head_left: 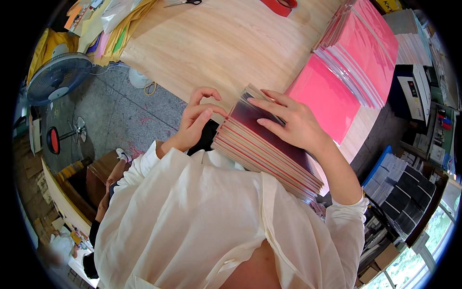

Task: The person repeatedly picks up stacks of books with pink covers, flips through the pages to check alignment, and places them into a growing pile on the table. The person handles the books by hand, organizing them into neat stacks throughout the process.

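Note:
A thick stack of thin flat pieces (269, 156) with cream and red edges lies close against my body, at the table's near edge. Its top piece is dark and glossy. My right hand (293, 120) rests on that dark top with its fingers spread. At the stack's left corner is my left hand (198, 118), its fingers bent and apart, one fingertip touching the edge. Nothing shows in its grasp. Beyond my right hand lie pink sheets (325, 94), and a tall pile of pink sheets in clear sleeves (361, 43) stands behind them.
On the wooden table (216, 43) lie red tape (280, 6), scissors (185, 3) and, far left, a heap of yellow envelopes (122, 33). A fan (58, 79) and a stool (65, 137) stand left. Strapped dark bundles (409, 192) sit at right. Another person's leg (115, 171) shows lower left.

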A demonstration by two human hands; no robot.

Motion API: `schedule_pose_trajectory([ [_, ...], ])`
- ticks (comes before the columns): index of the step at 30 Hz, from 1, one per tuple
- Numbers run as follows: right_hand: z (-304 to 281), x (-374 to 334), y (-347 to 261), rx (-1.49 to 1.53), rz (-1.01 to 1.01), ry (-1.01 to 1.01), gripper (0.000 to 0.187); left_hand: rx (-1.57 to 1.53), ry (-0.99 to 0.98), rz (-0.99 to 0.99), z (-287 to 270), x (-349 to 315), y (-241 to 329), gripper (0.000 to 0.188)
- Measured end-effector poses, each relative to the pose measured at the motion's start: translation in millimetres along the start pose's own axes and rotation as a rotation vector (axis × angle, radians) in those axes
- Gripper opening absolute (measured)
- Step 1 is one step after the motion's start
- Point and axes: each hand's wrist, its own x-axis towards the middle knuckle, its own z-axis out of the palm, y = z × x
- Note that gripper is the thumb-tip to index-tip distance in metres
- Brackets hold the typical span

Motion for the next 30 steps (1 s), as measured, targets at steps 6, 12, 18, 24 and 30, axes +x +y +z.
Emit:
schedule_pose_trajectory([
  [6,1.1,-1.5,-3.8,0.022,-0.024,-0.018,0.050,0.006,0.000,-0.016,0.5,-0.2,-0.2,0.033],
  [12,5.2,-1.8,-5.2,-0.032,-0.077,0.021,0.046,0.029,-0.038,-0.030,1.2,2.2,2.9,0.048],
  [18,7.2,-2.2,-1.2,-0.019,-0.093,0.037,0.039,-0.004,-0.051,-0.024,3.4,2.7,0.1,0.049],
  [24,5.3,-1.8,-1.1,0.025,-0.079,0.011,0.037,-0.023,-0.060,-0.029,3.0,2.4,0.6,0.050],
  [30,1.1,-0.9,-5.3,0.024,-0.010,-0.061,0.043,-0.062,-0.084,-0.016,1.0,0.6,-3.6,0.045],
])
